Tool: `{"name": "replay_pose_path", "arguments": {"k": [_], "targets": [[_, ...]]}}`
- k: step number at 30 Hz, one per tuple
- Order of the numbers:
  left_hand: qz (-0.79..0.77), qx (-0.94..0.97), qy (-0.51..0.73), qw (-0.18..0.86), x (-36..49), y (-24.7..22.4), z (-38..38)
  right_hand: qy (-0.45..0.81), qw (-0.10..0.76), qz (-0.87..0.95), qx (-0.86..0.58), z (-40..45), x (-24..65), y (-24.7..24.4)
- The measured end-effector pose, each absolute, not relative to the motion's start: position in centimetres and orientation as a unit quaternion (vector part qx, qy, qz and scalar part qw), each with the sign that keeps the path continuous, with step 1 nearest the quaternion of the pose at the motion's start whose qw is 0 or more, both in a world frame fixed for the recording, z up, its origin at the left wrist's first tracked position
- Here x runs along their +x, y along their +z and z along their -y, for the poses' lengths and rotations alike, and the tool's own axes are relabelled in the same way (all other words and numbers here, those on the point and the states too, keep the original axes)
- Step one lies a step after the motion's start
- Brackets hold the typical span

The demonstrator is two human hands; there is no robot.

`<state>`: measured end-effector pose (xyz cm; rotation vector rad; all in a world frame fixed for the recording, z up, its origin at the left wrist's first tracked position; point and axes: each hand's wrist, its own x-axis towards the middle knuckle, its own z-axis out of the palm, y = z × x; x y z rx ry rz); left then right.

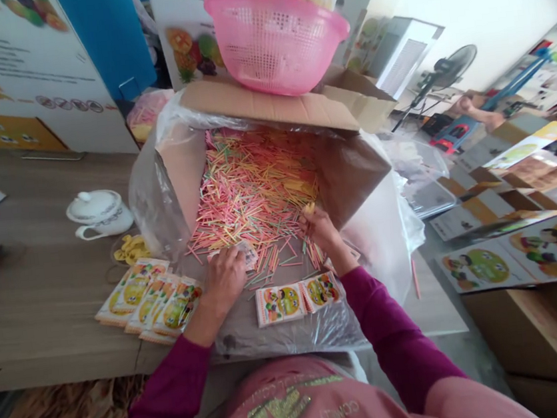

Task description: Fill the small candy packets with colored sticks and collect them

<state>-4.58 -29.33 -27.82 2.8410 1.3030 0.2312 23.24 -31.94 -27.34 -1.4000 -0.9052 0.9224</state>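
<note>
Thin, straight sticks (255,185), pastel pink, yellow and green: one loose heap, too many to count, inside a cardboard box (354,170) lying on its side and spilling out at its near opening. Clear, crinkled plastic (153,190) around the box.

Right hand (322,232), at the heap's near right edge: fingers pinched on a small yellowish bunch of sticks; number unclear. Left hand (226,277), at the near left edge: fingers curled over one pale, flat packet (248,255); cannot tell if gripped.

Flat, printed pouches (280,305): two between the forearms, edges meeting. Fanned stack (151,301) of similar pouches at left, at least three showing, on the wood-grain counter (44,316). One glossy white lidded cup (100,212). One pink perforated plastic basket (279,41), above the box.
</note>
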Motion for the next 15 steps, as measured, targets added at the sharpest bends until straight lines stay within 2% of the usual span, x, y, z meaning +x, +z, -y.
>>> {"name": "replay_pose_path", "arguments": {"k": [1,3,6,7,9,11,12,15], "targets": [[-0.423,0.903,0.079,0.009,-4.7,-27.6,29.4,0.452,0.601,0.356,-0.555,32.2,23.1,-27.6],[-0.432,0.898,0.082,0.019,-4.7,-27.3,29.6,0.479,0.607,0.340,-0.536,32.5,22.8,-27.9],[-0.420,0.906,0.057,0.010,-4.7,-27.2,30.0,0.343,0.552,0.408,-0.640,32.5,22.4,-28.0],[-0.412,0.910,0.046,0.005,-4.7,-27.3,30.2,0.277,0.494,0.449,-0.692,32.5,22.3,-28.0],[-0.396,0.917,0.032,0.000,-4.7,-27.4,30.4,0.163,0.317,0.527,-0.772,32.4,21.8,-27.8],[-0.385,0.922,0.023,0.003,-4.9,-27.3,30.6,0.096,0.136,0.571,-0.804,32.1,21.3,-27.6],[-0.380,0.925,0.019,0.007,-5.1,-27.2,30.5,0.075,0.073,0.582,-0.807,32.0,21.0,-27.5],[-0.366,0.930,0.017,0.029,-5.5,-26.7,30.2,0.046,-0.001,0.594,-0.803,31.2,20.6,-27.5]]}}
